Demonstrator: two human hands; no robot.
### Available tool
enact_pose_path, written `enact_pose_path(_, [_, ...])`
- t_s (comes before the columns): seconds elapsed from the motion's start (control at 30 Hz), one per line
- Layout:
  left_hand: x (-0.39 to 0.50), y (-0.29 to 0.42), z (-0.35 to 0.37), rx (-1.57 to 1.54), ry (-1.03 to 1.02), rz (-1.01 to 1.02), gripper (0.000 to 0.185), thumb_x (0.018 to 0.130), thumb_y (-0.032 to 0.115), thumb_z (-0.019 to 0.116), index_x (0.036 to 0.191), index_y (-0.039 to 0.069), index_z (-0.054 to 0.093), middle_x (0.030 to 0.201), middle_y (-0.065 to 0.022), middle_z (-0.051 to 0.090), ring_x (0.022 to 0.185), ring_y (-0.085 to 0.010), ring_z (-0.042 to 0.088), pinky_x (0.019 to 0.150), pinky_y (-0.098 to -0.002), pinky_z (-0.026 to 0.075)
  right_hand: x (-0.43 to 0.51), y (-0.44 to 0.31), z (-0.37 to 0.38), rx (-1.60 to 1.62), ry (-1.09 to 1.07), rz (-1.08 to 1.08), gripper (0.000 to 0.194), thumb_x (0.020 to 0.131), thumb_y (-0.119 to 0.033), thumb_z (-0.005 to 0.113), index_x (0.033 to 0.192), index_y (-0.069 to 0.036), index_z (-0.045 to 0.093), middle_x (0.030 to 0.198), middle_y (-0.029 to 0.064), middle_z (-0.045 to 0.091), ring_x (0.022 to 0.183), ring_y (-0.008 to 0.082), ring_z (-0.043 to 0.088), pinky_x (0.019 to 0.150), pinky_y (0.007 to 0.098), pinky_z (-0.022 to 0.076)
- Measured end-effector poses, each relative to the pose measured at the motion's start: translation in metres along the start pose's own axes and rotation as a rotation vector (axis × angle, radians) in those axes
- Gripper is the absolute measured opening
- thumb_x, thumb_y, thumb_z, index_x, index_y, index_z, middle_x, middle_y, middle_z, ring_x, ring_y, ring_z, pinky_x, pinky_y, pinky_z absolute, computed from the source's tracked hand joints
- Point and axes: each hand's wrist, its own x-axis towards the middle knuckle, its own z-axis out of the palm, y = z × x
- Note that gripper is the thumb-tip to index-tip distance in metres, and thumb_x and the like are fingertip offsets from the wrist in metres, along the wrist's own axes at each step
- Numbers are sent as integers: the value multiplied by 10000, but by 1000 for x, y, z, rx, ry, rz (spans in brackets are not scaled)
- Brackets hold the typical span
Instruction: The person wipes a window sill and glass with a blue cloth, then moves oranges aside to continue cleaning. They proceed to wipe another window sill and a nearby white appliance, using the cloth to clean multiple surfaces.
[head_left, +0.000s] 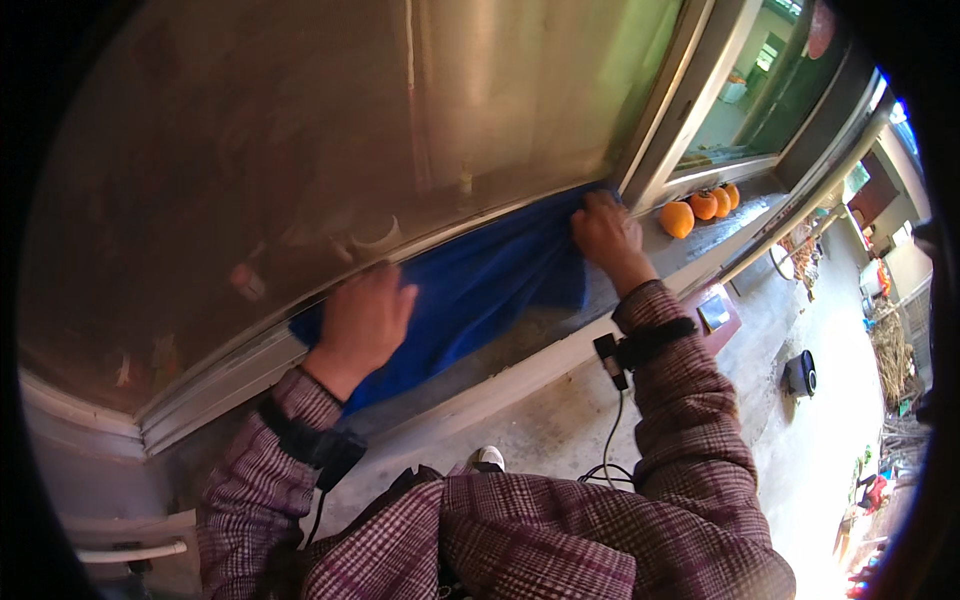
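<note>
A blue cloth (480, 300) is spread along the window sill, against the lower frame of a large glass pane. Its folds fan out from my right hand (611, 232), which grips its upper right corner beside the upright frame. Over the cloth's left end lies my left hand (367, 322), slightly blurred, with the thumb apart. Its fingertips are near the bottom rail (262, 345) of the window, and I cannot see whether they pinch the cloth. The cloth's lower edge hangs loosely over the sill.
Several orange persimmons (677, 219) stand in a row on the sill, right of my right hand. A dark bucket-like container (801, 375) is on the concrete floor (780, 442). Dark cables (611, 472) hang near my right sleeve. A curved pale handle (131, 553) is at lower left.
</note>
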Motion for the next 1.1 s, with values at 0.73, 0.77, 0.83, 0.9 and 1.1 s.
enact_pose_path(0.73, [-89, -76, 3, -128, 104, -183, 322, 948, 278, 569, 983, -43, 565, 950, -218, 638, 903, -359, 651, 723, -453, 560, -24, -82, 49, -183, -77, -274, 497, 932, -288, 519, 1291, 53, 560, 1430, 257, 466, 1230, 433, 528, 1010, 487, 458])
enact_pose_path(0.77, [-108, -91, -11, -131, 105, -231, 311, 946, 277, 571, 981, -32, 561, 933, -214, 643, 891, -362, 654, 714, -461, 557, -37, -107, 47, -105, -29, -284, 445, 922, -283, 522, 1209, 48, 599, 1365, 255, 512, 1161, 441, 567, 964, 500, 484])
enact_pose_path(0.83, [-145, -119, -36, -66, 110, -312, 298, 945, 276, 571, 1004, -16, 556, 899, -215, 651, 871, -374, 658, 711, -469, 552, -56, -160, 39, -32, -37, -344, 378, 913, -269, 520, 1106, 42, 613, 1263, 253, 551, 1077, 446, 595, 906, 513, 503])
enact_pose_path(0.9, [-184, -149, -59, 6, 78, -392, 280, 945, 270, 569, 1029, 3, 550, 892, -218, 658, 876, -385, 659, 716, -479, 547, -75, -212, 33, 19, -66, -404, 339, 904, -270, 526, 1050, 26, 602, 1192, 249, 558, 1015, 449, 602, 859, 525, 511])
enact_pose_path(1.1, [-276, -223, -104, 270, 83, -665, 248, 916, 218, 550, 1047, 14, 600, 889, -226, 672, 809, -409, 663, 710, -501, 540, -121, -340, 32, 151, -147, -529, 397, 875, -278, 575, 1118, 32, 621, 1186, 264, 581, 1034, 428, 604, 895, 504, 500])
